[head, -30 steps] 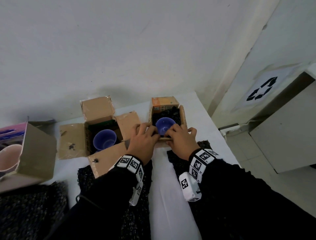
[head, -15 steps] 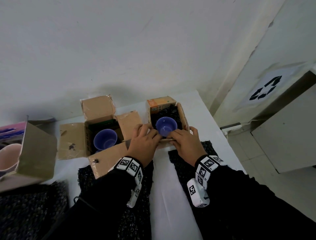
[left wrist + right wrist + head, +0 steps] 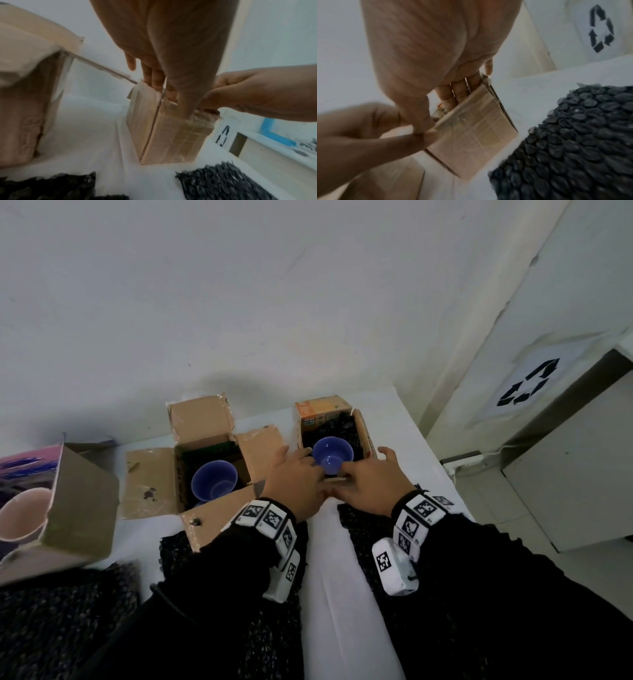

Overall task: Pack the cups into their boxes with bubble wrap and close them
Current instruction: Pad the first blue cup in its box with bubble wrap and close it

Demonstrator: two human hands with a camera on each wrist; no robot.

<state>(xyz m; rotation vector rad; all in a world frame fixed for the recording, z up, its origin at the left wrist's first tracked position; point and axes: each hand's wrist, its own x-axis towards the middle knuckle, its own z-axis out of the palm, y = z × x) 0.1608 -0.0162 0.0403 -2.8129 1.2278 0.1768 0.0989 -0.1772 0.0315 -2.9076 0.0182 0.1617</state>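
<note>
A small cardboard box (image 3: 365,436) with an orange back flap stands at the table's right. Inside it a blue cup (image 3: 332,455) sits upright in black bubble wrap (image 3: 344,428). My left hand (image 3: 296,475) and right hand (image 3: 368,479) meet at the box's near rim. In the left wrist view my left hand (image 3: 163,47) has its fingers over the rim and its thumb on the small box's (image 3: 171,135) front face. The right wrist view shows my right hand (image 3: 436,47) pinching the same wall of that box (image 3: 471,142), thumb beside the left thumb.
A larger open box (image 3: 205,426) with a second blue cup (image 3: 214,484) stands to the left. Further left a pink box (image 3: 82,501) holds a pink cup (image 3: 22,513). Black bubble wrap sheets (image 3: 363,529) lie near me. A recycling bin (image 3: 527,381) stands past the table's right edge.
Both hands stay on the small box's near rim. My right hand's fingers have spread a little toward the box's right wall, and the view has shifted slightly.
</note>
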